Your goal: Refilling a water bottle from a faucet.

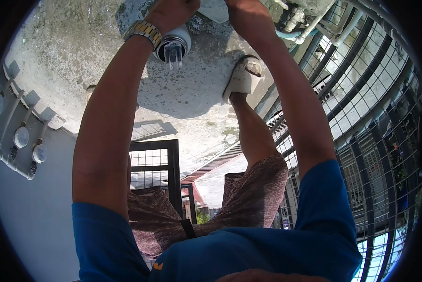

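Two hands, well apart up at the top edge: left hand [175,11], right hand [251,18], with a pale thing [215,10] between them — fingers are cropped, so can't tell if either's clamped on anything. White bottle [181,34] is just right of the watch [145,33], open mouth toward the body, something clear at it, maybe water. Guessing it's angled so drips hit the concrete floor [70,70] — and that sandal [241,77] is probably out wide for balance.

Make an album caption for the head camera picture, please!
Left hand and right hand at the picture's top edge, near a silver-rimmed white container, with speckled concrete below.
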Tool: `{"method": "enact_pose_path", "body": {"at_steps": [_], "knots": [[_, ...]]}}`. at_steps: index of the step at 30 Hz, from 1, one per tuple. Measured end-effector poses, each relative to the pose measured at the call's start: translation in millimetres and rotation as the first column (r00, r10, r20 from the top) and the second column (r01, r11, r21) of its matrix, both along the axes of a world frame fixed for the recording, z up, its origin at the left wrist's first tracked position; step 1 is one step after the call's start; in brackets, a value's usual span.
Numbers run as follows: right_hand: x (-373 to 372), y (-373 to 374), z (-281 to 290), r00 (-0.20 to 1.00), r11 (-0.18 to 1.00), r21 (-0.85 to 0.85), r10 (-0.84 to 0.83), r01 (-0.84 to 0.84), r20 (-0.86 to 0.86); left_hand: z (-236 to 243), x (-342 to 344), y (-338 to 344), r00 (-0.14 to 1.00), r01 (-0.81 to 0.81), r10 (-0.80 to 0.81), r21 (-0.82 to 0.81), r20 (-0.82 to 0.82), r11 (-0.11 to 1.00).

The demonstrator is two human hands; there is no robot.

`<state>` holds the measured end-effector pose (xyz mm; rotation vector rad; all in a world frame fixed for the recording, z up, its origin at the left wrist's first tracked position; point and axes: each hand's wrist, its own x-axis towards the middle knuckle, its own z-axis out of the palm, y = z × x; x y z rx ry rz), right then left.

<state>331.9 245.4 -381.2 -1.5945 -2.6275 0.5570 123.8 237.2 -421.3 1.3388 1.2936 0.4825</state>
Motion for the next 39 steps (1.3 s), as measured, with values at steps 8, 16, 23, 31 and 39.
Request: {"method": "enact_pose_path", "body": {"at_steps": [8,16,23,31,39], "knots": [[-19,-27,26,0.915,0.979,-0.032,-0.198,0.199,-0.351,-15,-9,2,0.991,0.045,-0.03,0.11,-0.134,0.993],[-41,-122,60,0.98,0.97,-0.239,-0.017,-0.031,-0.197,-5,1,-2,0.994,0.017,-0.005,0.111,-0.11,0.994],[-52,-102,62,0.962,0.979,-0.203,-0.073,0.019,-0.262,-1,0,1,0.991,-0.009,0.002,-0.054,-0.133,0.998],[19,5,-29,0.994,0.988,0.121,0.091,-0.097,0.058,0,7,1,0.991,0.045,-0.073,-0.233,-0.114,0.971],[14,25,-71,0.891,0.975,-0.094,0.224,-0.204,0.395,22,18,10,0.989,0.01,-0.026,-0.113,-0.145,0.994]]}}
